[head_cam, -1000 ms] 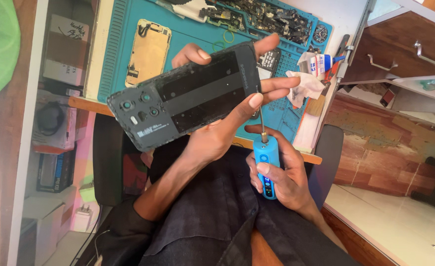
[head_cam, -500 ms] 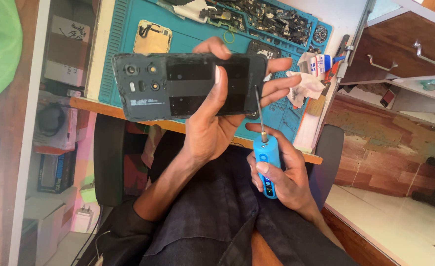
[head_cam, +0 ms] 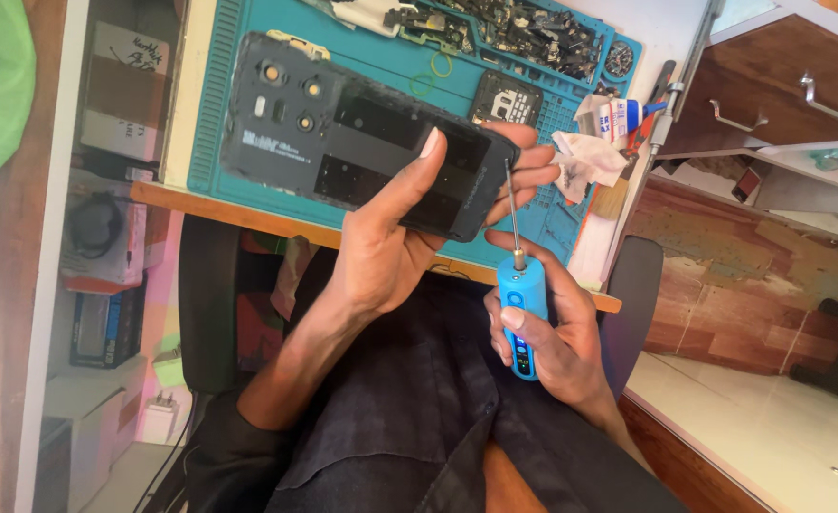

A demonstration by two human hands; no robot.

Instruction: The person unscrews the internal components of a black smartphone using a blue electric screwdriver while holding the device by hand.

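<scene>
My left hand (head_cam: 395, 242) grips a black phone (head_cam: 343, 142) with its back cover off, thumb lying across the dark inner plate, fingers wrapped round the right end. The camera holes sit at the phone's left end. My right hand (head_cam: 547, 332) holds a blue electric screwdriver (head_cam: 520, 309) upright, thumb on its side. Its thin metal bit (head_cam: 512, 204) points up and ends beside the phone's right edge, close to my left fingertips. Both hands hover over my lap, in front of the bench edge.
A teal work mat (head_cam: 390, 66) covers the bench, with loose phone parts (head_cam: 523, 33) at the back, a small black module (head_cam: 504, 97) and a crumpled white cloth (head_cam: 585, 157). A glue tube (head_cam: 618, 119) lies to the right. Wooden drawers (head_cam: 770, 85) stand at right, shelves at left.
The phone has swung from tilted to nearly level and moved up over the mat. My left thumb now lies across its back. The screwdriver stays in the same place.
</scene>
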